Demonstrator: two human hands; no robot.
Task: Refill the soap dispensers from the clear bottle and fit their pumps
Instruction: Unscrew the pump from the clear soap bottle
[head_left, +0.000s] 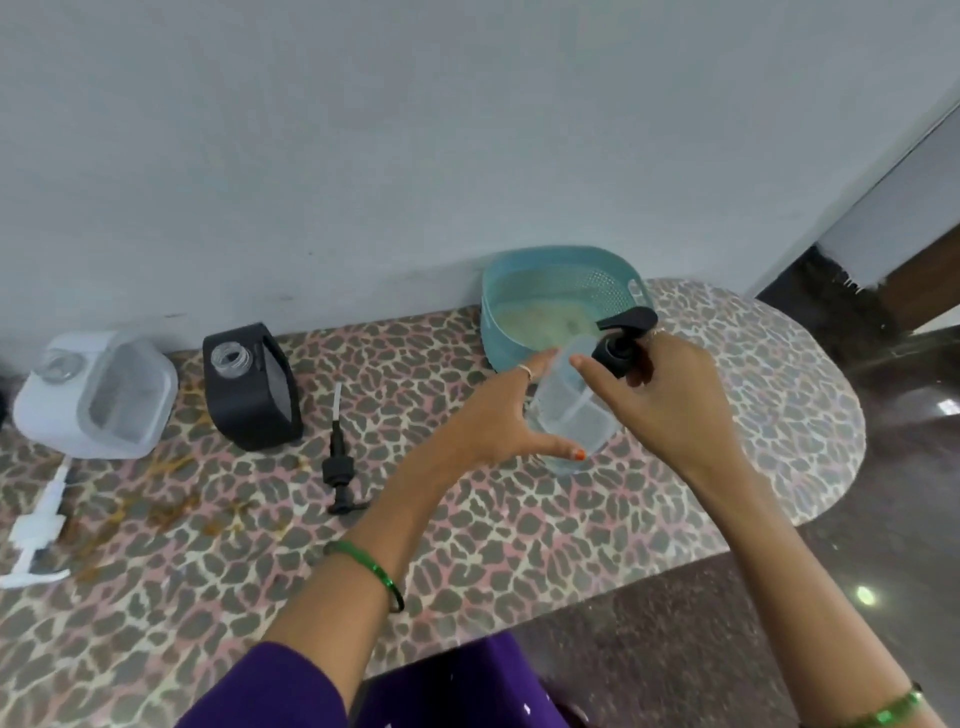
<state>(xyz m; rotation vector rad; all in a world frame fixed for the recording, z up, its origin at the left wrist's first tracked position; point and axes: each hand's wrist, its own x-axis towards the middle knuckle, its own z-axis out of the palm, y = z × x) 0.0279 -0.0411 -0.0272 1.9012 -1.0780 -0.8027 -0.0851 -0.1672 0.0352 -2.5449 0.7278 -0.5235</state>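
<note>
A clear bottle (571, 421) stands on the leopard-print table (493, 525), in front of a teal basket. My left hand (498, 415) wraps around its left side. My right hand (660, 395) grips the black pump (621, 343) sitting at the bottle's mouth, its tube reaching down inside. A black soap dispenser (249, 389) with an open neck stands at the back left. Beside it a white dispenser (93, 395) also has an open neck. One loose black pump (340, 457) lies between the black dispenser and my left arm. A white pump (36, 525) lies at the far left.
The teal perforated basket (561, 280) sits against the wall behind the bottle. Brown stains mark the tablecloth at the left. The table's rounded edge curves off to the right, with dark floor beyond it.
</note>
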